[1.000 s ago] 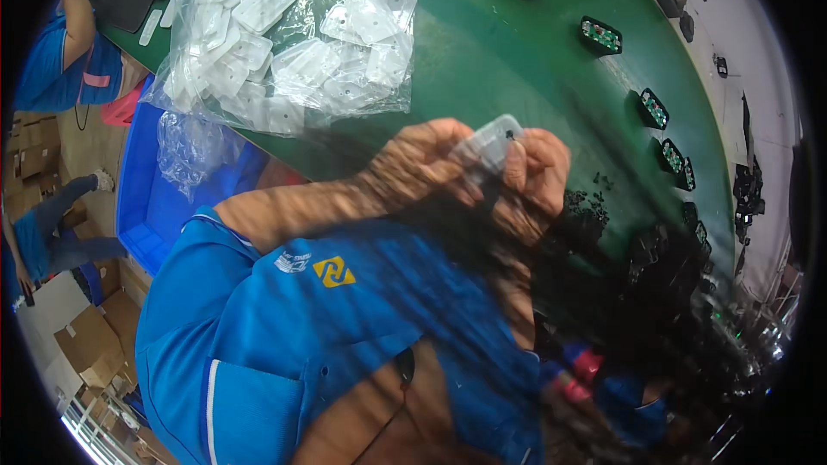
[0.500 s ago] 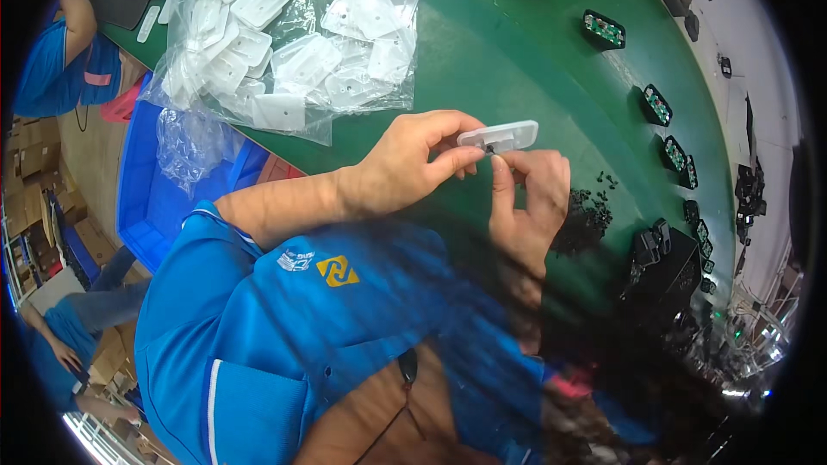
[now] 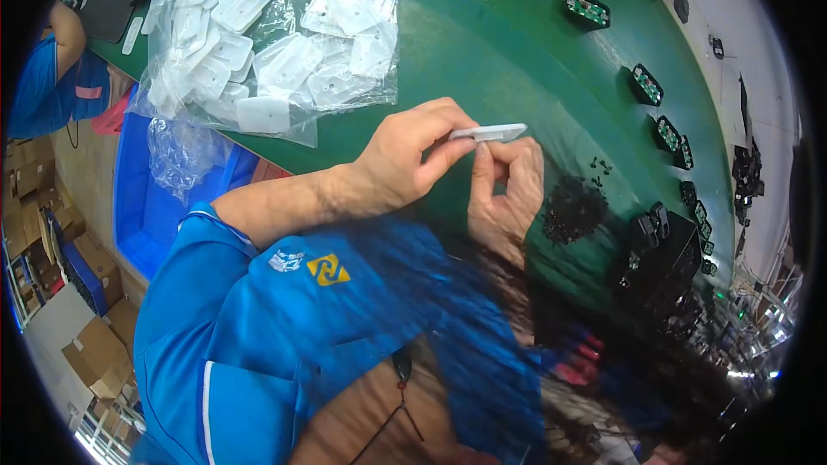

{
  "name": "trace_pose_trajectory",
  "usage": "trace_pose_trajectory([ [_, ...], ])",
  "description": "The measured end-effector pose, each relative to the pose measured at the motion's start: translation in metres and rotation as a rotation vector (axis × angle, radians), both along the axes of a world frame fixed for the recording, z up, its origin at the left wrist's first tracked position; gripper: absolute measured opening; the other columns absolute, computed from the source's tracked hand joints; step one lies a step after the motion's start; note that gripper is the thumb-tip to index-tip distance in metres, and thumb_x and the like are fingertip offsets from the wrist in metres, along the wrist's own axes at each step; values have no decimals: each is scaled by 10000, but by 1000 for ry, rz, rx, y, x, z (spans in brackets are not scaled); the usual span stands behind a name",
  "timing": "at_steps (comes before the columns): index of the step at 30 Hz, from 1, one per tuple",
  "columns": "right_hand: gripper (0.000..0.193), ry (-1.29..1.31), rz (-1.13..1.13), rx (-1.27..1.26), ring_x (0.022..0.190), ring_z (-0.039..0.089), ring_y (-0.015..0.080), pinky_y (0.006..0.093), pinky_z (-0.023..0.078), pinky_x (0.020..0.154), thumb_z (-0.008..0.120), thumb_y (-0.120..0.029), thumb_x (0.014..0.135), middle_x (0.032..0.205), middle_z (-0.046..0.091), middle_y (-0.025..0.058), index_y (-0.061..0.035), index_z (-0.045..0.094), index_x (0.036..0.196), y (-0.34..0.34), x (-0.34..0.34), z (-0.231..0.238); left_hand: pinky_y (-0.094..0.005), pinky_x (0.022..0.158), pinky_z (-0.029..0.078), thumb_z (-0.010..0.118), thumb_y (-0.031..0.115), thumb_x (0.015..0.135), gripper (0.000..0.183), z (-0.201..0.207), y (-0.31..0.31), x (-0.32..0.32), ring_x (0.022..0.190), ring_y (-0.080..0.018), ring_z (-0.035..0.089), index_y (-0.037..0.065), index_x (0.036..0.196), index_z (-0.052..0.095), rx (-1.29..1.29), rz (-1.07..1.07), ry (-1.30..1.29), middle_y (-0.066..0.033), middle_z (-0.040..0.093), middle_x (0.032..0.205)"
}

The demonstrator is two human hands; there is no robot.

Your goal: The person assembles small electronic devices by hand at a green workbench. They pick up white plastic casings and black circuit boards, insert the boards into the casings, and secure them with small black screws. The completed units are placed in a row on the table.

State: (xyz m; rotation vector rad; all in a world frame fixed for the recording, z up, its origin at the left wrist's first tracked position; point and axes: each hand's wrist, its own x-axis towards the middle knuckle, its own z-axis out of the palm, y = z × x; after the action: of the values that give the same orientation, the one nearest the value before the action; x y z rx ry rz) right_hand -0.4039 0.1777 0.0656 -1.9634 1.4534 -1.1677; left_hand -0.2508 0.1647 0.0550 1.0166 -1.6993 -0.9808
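Observation:
My left hand [image 3: 409, 151] pinches one end of a white translucent plastic cover [image 3: 501, 132] between thumb and fingers, above the green table. The cover is seen nearly edge-on. Right under it, my right hand [image 3: 508, 189] has thumb and forefinger closed against its underside; what they hold is hidden. A pile of small black parts [image 3: 575, 209] lies just right of my right hand. Left of my hands, a clear plastic bag [image 3: 297, 125] spreads over the table with several similar white covers [image 3: 289, 65] in it.
Black housings with green circuit boards [image 3: 587, 10] line the green table's [image 3: 482, 52] right side. A black box [image 3: 663, 250] stands near the right edge. A blue bin [image 3: 138, 207] with crumpled clear plastic [image 3: 181, 155] sits at left. Another person's arm [image 3: 67, 34] shows at far left.
Both hands and the cover have shifted slightly left in the picture, as has the whole scene. The cover has tilted more edge-on. A small dark piece seen at my right fingertips is now hidden.

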Motion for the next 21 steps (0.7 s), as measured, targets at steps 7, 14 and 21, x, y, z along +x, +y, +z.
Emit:
trace_pose_trajectory([
  [7,132,-3,-92,1,737,534,224,325,417,609,698,-41,781,803,556,83,-46,632,895,5,-17,11,-239,621,464,569,53,903,110,7,1,10,696,-100,573,-26,976,591,426,-68,99,-56,591,855],
  [14,146,114,-16,-69,714,545,244,349,421,626,701,-26,749,789,561,76,-60,621,865,7,-8,8,-220,626,459,575,87,912,127,8,3,6,706,-75,563,-18,983,577,465,-97,167,-24,582,836],
  [21,172,51,38,-27,737,530,209,314,416,623,707,-25,747,848,561,77,-52,626,896,7,-16,5,-222,621,454,575,99,914,129,3,6,6,709,-72,554,-12,980,569,478,-108,101,-21,571,826],
])
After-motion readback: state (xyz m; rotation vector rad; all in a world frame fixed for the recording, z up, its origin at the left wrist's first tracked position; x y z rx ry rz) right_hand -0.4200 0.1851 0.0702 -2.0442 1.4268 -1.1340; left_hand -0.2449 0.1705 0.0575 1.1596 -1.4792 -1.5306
